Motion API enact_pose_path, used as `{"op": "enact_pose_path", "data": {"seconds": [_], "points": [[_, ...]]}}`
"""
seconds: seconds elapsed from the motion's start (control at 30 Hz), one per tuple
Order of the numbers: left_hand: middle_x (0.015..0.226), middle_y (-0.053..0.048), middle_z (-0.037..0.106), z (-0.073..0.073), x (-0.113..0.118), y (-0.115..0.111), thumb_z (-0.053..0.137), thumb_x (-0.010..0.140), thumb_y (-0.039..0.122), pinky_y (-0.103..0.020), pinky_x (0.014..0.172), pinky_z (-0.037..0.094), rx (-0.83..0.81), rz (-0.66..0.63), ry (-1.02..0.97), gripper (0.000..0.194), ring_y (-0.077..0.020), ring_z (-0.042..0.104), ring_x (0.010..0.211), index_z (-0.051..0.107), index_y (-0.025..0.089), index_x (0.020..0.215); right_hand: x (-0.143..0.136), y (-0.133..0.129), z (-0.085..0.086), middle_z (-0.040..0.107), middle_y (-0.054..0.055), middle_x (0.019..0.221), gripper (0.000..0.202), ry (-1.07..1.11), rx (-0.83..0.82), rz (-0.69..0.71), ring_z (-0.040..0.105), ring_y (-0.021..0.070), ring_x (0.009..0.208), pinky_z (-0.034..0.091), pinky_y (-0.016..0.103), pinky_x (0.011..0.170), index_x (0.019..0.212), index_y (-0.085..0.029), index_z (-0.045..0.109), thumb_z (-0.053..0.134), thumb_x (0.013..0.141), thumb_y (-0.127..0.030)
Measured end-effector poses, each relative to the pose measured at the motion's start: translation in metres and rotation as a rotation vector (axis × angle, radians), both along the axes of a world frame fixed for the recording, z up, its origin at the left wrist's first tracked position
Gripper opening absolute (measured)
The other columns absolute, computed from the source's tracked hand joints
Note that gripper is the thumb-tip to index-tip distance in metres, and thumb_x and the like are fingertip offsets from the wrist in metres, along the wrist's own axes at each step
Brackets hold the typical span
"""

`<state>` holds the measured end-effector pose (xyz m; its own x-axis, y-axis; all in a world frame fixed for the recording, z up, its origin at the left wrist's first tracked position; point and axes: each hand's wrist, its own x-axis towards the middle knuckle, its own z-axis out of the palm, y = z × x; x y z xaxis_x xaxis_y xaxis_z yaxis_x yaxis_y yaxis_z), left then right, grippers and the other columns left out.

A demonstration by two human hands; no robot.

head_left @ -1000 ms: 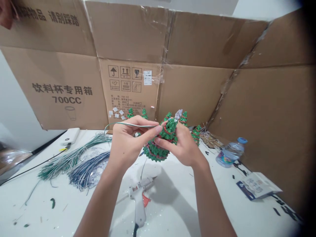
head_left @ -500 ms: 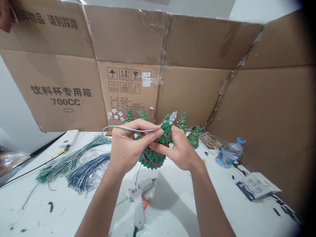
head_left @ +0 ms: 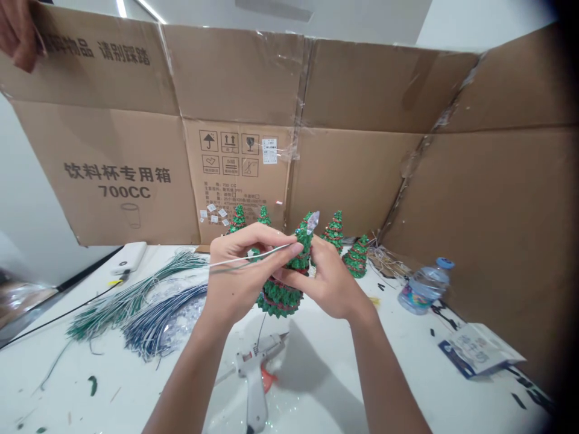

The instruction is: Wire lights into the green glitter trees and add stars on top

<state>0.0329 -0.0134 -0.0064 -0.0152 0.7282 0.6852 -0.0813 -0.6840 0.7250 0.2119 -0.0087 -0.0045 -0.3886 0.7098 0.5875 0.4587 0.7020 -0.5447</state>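
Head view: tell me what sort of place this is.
Likely a handicraft assembly bench: a decorated green tree is in hand with similar trees beyond it, and wire bundles and a glue gun lie on the white table.

White table (head_left: 407, 343); taped cardboard partition (head_left: 362, 181) behind; light strips (head_left: 151, 11) upper left.

Glittering green with red bands around the tree (head_left: 281, 296), turning pale lilac at the bulb (head_left: 313, 223). White and green along the wires (head_left: 226, 262). Streaked green and white in one bundle (head_left: 131, 298), blue and white in another bundle (head_left: 151, 319). Brown, printed in black, across the cardboard (head_left: 362, 181). White on the glue gun (head_left: 257, 398), orange-red at its trigger (head_left: 268, 380). Blue on the bottle cap (head_left: 446, 263).
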Motion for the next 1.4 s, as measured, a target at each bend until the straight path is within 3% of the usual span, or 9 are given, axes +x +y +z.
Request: {"op": "enact_pose_path", "data": {"seconds": [0.43,0.73,0.9,1.17,1.4], "points": [[0.086,-0.001,0.078,-0.005,0.002,0.006,0.096,0.08,0.023,-0.031,0.07,0.05,0.019,-0.035,-0.023,0.013,-0.0168,0.066,0.079,0.087,0.03,0.085,-0.001,0.003,-0.002,0.075,0.002,0.11,0.018,0.006,-0.024,0.004,0.069,0.0267,0.103,0.051,0.042,0.092,0.109,-0.027,0.07,0.08,0.095,-0.034],[0.088,0.0,0.08,0.0,-0.003,-0.003,0.089,0.089,0.027,-0.031,0.072,0.051,0.12,0.047,0.15,0.004,-0.0147,0.066,0.077,0.085,0.026,0.09,0.002,0.006,-0.005,0.078,0.004,0.114,0.021,0.006,0.026,0.005,0.072,0.0291,0.106,0.052,0.041,0.093,0.115,-0.027,0.074,0.078,0.098,-0.038],[0.087,0.001,0.082,0.0,-0.004,-0.003,0.086,0.091,0.023,-0.028,0.071,0.052,0.153,0.103,0.203,0.002,-0.0128,0.067,0.075,0.085,0.025,0.091,0.002,0.008,-0.006,0.076,0.004,0.113,0.023,0.0,0.013,-0.002,0.07,0.0273,0.103,0.05,0.039,0.09,0.108,-0.025,0.071,0.078,0.098,-0.044],[0.077,0.004,0.075,-0.004,-0.003,0.002,0.086,0.092,0.024,-0.023,0.065,0.05,0.148,0.147,0.176,0.003,-0.0095,0.062,0.067,0.086,0.027,0.092,0.001,0.006,-0.006,0.076,0.001,0.111,0.017,0.0,0.02,-0.013,0.068,0.0242,0.101,0.047,0.036,0.089,0.108,-0.026,0.07,0.08,0.097,-0.033],[0.084,0.003,0.079,-0.008,-0.004,0.009,0.088,0.091,0.025,-0.022,0.068,0.051,0.173,0.103,0.108,0.004,-0.01,0.065,0.073,0.087,0.029,0.092,-0.002,0.003,-0.002,0.076,-0.002,0.114,0.021,0.031,-0.081,0.012,0.069,0.0232,0.109,0.047,0.036,0.096,0.112,-0.029,0.073,0.082,0.094,-0.024]]}}
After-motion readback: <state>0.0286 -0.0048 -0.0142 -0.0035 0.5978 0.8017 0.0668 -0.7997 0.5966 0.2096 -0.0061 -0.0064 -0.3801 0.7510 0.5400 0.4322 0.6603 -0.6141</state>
